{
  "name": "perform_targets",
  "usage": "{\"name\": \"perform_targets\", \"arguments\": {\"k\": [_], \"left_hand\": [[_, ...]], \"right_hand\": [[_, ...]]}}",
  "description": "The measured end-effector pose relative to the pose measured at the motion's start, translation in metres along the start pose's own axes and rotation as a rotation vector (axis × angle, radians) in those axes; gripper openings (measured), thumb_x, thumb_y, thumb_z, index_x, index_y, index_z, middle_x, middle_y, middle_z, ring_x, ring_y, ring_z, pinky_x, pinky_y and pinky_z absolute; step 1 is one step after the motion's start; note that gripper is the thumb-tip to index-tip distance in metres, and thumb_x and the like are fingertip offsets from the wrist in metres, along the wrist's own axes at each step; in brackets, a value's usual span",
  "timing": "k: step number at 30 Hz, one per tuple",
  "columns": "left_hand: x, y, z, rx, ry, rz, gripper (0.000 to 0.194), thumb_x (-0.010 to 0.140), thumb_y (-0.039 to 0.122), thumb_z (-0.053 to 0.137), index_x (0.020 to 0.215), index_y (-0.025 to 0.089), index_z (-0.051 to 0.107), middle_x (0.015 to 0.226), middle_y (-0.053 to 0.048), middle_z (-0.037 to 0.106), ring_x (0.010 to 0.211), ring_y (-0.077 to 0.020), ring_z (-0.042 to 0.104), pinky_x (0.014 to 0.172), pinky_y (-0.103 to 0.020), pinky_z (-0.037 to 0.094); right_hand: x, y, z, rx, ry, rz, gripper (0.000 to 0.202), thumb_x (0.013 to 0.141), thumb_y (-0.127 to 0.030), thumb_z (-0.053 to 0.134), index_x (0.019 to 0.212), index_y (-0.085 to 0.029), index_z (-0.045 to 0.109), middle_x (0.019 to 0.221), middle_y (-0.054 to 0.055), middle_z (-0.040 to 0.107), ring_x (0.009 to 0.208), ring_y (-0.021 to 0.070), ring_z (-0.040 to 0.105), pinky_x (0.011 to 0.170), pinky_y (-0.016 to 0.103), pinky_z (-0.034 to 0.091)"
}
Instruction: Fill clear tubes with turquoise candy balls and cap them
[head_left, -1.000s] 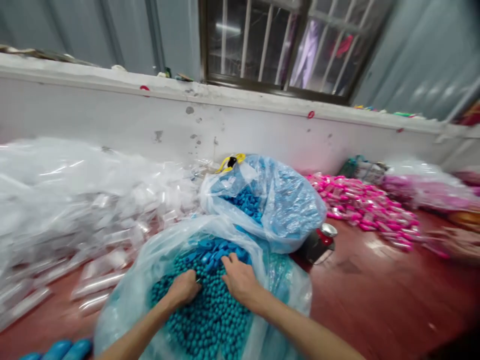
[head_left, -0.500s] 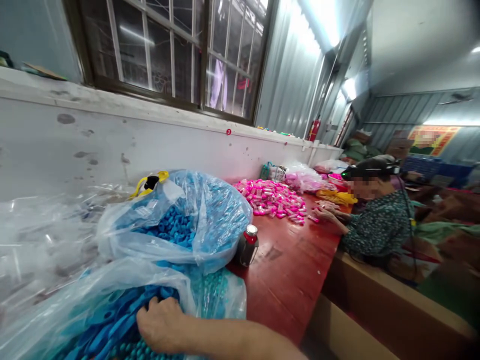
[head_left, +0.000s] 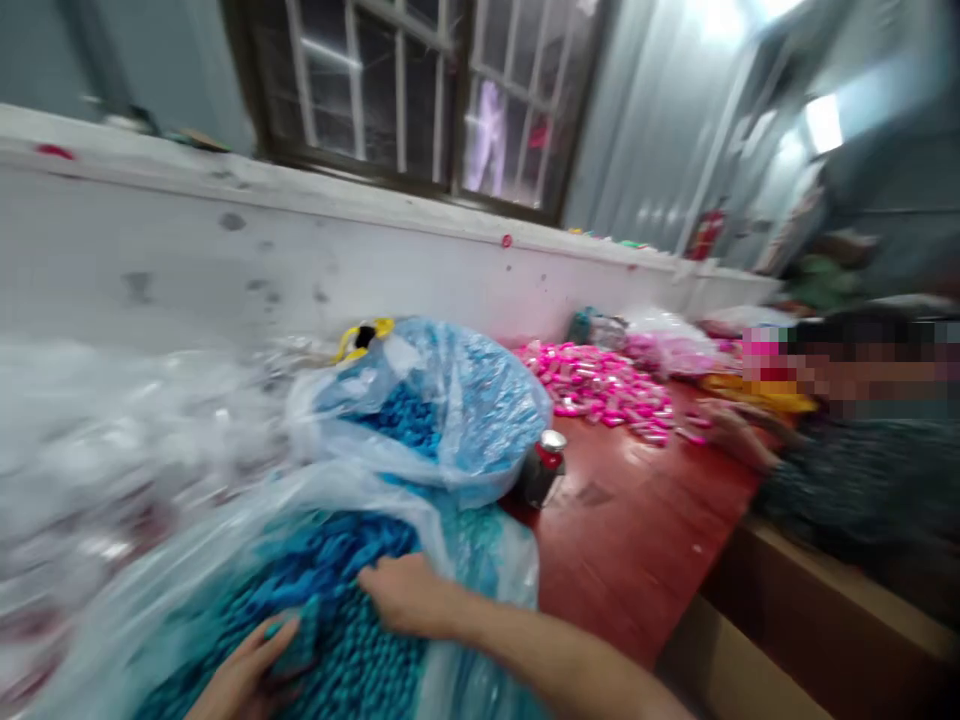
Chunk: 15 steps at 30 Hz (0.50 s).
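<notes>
Teal beads (head_left: 379, 655) filling front bag (head_left: 315, 490); left hand (head_left: 253, 668) grasping blurred teal piece (head_left: 301, 635) over front bag; right hand (head_left: 409, 595) curling beside blue pieces (head_left: 322, 560) inside it, grip unclear; rear bag (head_left: 491, 400) sitting behind front bag; pink pieces (head_left: 600, 385) lying beyond.

Single head-worn view, facing forward and down, close above both hands (head_left: 330, 630).

right hand (head_left: 409, 595) is palm-down with fingers curled in, forearm slanting up from the lower right. left hand (head_left: 251, 670) is lower, thumb up, fingers bent, kinda blurry tbh.
</notes>
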<state>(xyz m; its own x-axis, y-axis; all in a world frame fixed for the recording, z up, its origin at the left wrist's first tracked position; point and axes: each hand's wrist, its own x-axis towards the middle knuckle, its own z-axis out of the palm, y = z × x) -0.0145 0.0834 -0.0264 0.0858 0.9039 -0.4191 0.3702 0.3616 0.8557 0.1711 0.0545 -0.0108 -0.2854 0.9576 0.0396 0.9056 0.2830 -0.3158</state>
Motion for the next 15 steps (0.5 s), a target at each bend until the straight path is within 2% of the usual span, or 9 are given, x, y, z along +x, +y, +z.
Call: {"name": "perform_targets", "arguments": {"k": [1, 2, 3, 5, 6, 9, 11, 13, 15], "left_hand": [[-0.002, -0.002, -0.004, -0.178, -0.139, -0.041, 0.014, 0.079, 0.030, 0.047, 0.088, 0.024, 0.055, 0.082, 0.004, 0.066, 0.074, -0.0199, 0.065, 0.063, -0.030, 0.050], [-0.005, -0.004, -0.007, -0.316, -0.203, -0.092, 0.016, 0.076, 0.033, 0.050, 0.087, 0.021, 0.054, 0.079, 0.002, 0.065, 0.070, -0.0199, 0.065, 0.061, -0.031, 0.049], [-0.008, -0.005, -0.009, -0.411, -0.272, -0.074, 0.023, 0.073, 0.035, 0.055, 0.089, 0.020, 0.052, 0.082, 0.001, 0.065, 0.070, -0.0186, 0.064, 0.061, -0.029, 0.048], [-0.013, -0.008, -0.012, -0.440, -0.312, -0.082, 0.035, 0.063, 0.041, 0.064, 0.085, 0.018, 0.049, 0.075, -0.001, 0.063, 0.059, -0.0146, 0.062, 0.049, -0.022, 0.044], [-0.015, -0.009, -0.012, -0.441, -0.325, -0.086, 0.039, 0.061, 0.044, 0.065, 0.083, 0.017, 0.047, 0.069, 0.000, 0.061, 0.053, -0.0129, 0.060, 0.044, -0.020, 0.041], [-0.019, -0.015, -0.013, -0.467, -0.355, -0.093, 0.046, 0.061, 0.047, 0.064, 0.089, 0.017, 0.044, 0.067, 0.002, 0.058, 0.048, -0.0104, 0.058, 0.040, -0.017, 0.036], [-0.022, -0.020, -0.014, -0.491, -0.375, -0.097, 0.049, 0.063, 0.045, 0.064, 0.098, 0.019, 0.040, 0.070, 0.002, 0.058, 0.048, -0.0100, 0.058, 0.040, -0.017, 0.036], [-0.023, -0.025, -0.014, -0.507, -0.393, -0.095, 0.053, 0.065, 0.043, 0.062, 0.106, 0.020, 0.036, 0.071, 0.002, 0.058, 0.047, -0.0099, 0.059, 0.039, -0.016, 0.035], [-0.022, -0.029, -0.013, -0.515, -0.408, -0.075, 0.057, 0.066, 0.043, 0.061, 0.110, 0.021, 0.033, 0.071, 0.002, 0.058, 0.047, -0.0102, 0.059, 0.038, -0.016, 0.035]], "right_hand": [[-0.006, 0.001, -0.002, 0.032, 0.011, -0.043, 0.033, 0.067, -0.007, 0.045, 0.094, -0.017, 0.060, 0.085, 0.007, 0.067, 0.074, 0.0218, 0.062, 0.063, 0.031, 0.048], [-0.010, 0.003, -0.005, 0.077, -0.020, -0.119, 0.037, 0.066, -0.006, 0.044, 0.096, -0.019, 0.061, 0.087, 0.004, 0.068, 0.078, 0.0201, 0.062, 0.066, 0.028, 0.047], [-0.013, 0.006, -0.007, 0.117, -0.037, -0.173, 0.042, 0.066, -0.004, 0.042, 0.100, -0.020, 0.060, 0.093, 0.003, 0.067, 0.085, 0.0188, 0.061, 0.072, 0.027, 0.046], [-0.014, 0.013, -0.010, 0.185, -0.113, -0.280, 0.042, 0.065, -0.004, 0.043, 0.098, -0.021, 0.062, 0.094, 0.001, 0.067, 0.086, 0.0170, 0.061, 0.075, 0.025, 0.045], [-0.013, 0.016, -0.011, 0.225, -0.131, -0.278, 0.040, 0.065, -0.004, 0.043, 0.097, -0.020, 0.064, 0.093, 0.002, 0.067, 0.086, 0.0170, 0.061, 0.077, 0.026, 0.045], [-0.010, 0.019, -0.022, 0.286, -0.059, -0.150, 0.033, 0.073, -0.010, 0.041, 0.095, -0.018, 0.064, 0.093, 0.004, 0.067, 0.089, 0.0168, 0.060, 0.081, 0.028, 0.043], [-0.008, 0.015, -0.030, 0.229, -0.016, -0.027, 0.028, 0.080, -0.016, 0.039, 0.094, -0.019, 0.064, 0.090, 0.005, 0.067, 0.087, 0.0176, 0.060, 0.076, 0.028, 0.044], [-0.003, 0.005, -0.034, 0.077, -0.045, 0.056, 0.027, 0.084, -0.022, 0.038, 0.093, -0.020, 0.063, 0.087, 0.005, 0.068, 0.083, 0.0191, 0.061, 0.070, 0.029, 0.044], [0.003, -0.009, -0.030, -0.073, -0.101, 0.088, 0.024, 0.085, -0.026, 0.039, 0.091, -0.021, 0.062, 0.086, 0.006, 0.068, 0.083, 0.0214, 0.062, 0.067, 0.030, 0.043]]}}
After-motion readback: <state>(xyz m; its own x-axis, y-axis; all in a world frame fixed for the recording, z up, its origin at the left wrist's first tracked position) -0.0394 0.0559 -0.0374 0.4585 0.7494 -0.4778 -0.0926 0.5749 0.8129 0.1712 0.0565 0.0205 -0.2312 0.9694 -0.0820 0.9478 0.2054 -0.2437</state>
